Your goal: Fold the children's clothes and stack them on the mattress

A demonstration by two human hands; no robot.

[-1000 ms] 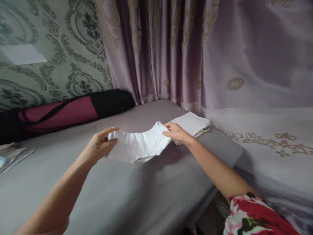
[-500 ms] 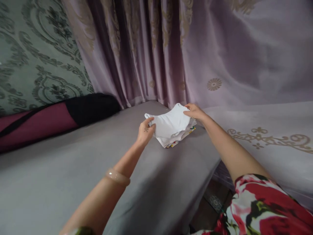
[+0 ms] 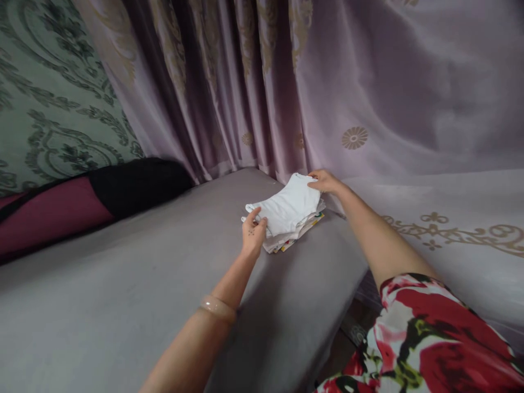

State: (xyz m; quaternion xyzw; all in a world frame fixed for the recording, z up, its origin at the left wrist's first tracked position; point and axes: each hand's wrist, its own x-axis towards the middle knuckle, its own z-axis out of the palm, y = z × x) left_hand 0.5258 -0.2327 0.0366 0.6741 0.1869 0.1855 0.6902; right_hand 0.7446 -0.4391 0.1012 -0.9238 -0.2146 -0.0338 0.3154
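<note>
A pair of white underpants (image 3: pixel 289 204) lies spread across the top of a stack of thin folded garments (image 3: pixel 282 243), whose lower layers show white and bits of coloured print. My left hand (image 3: pixel 254 232) pinches the near left edge between thumb and fingers. At the far right corner my right hand (image 3: pixel 325 181) grips the same white cloth, thumb on top and the other fingers partly hidden behind it.
The stack rests on a grey-covered bed (image 3: pixel 123 295), near its far right corner. Along the wall lies a long maroon and black bag (image 3: pixel 139 185). Purple curtains (image 3: pixel 274 120) hang behind and to the right. The bed's edge drops to a dark floor at lower right.
The white underpants have come down flatter onto the stack. My left hand has shifted slightly right and nearer to me, while my right hand stays at the far corner. The view has turned slightly.
</note>
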